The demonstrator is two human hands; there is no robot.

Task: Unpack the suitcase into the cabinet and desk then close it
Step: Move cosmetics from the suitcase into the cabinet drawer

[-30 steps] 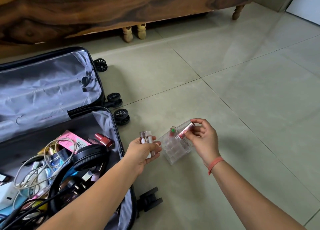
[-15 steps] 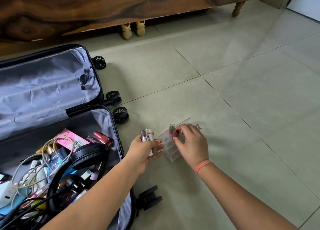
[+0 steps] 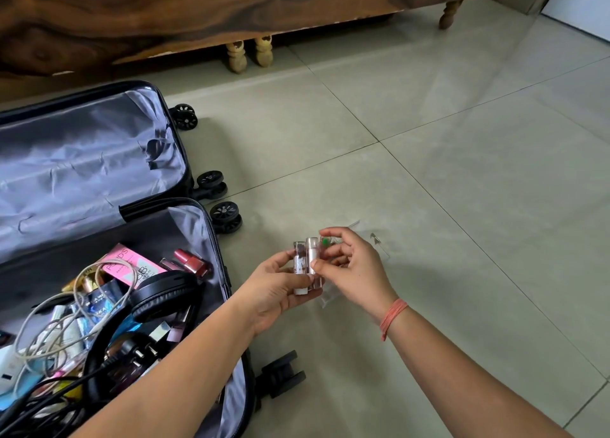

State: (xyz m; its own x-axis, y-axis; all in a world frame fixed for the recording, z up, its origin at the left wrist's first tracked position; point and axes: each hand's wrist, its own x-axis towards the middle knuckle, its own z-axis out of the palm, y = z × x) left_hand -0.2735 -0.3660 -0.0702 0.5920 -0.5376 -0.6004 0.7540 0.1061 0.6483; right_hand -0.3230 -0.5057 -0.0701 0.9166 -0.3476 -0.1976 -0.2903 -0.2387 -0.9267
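Tiled grey floor (image 3: 429,140), dark wooden furniture (image 3: 231,8) behind.
Open black grey-lined suitcase (image 3: 82,173) left, holding black headphones (image 3: 165,289), white cable (image 3: 79,305), pink box (image 3: 128,262). Left hand (image 3: 274,289) grips two small cosmetic tubes (image 3: 305,266); right hand (image 3: 356,269) curled, touching them over clear plastic organiser (image 3: 376,246), grip unclear.

One suitcase (image 3: 99,160) lies open in two halves on the floor, with four black wheel units (image 3: 211,182) showing. Two hands are in view: one left hand (image 3: 277,289) and one right hand (image 3: 356,269). The left hand holds two small tubes (image 3: 312,256). One clear plastic case (image 3: 379,249) has one green-capped tube (image 3: 325,241). One orange band (image 3: 392,315) circles the right wrist. Inside the suitcase are one pair of black headphones (image 3: 165,292), one pink box (image 3: 128,262), one red bottle (image 3: 189,261), one black plug (image 3: 138,355) and one coil of white cable (image 3: 82,292). The remaining jumble is too tangled to count. Three turned wooden legs (image 3: 236,56) show under one piece of wooden furniture (image 3: 198,8).
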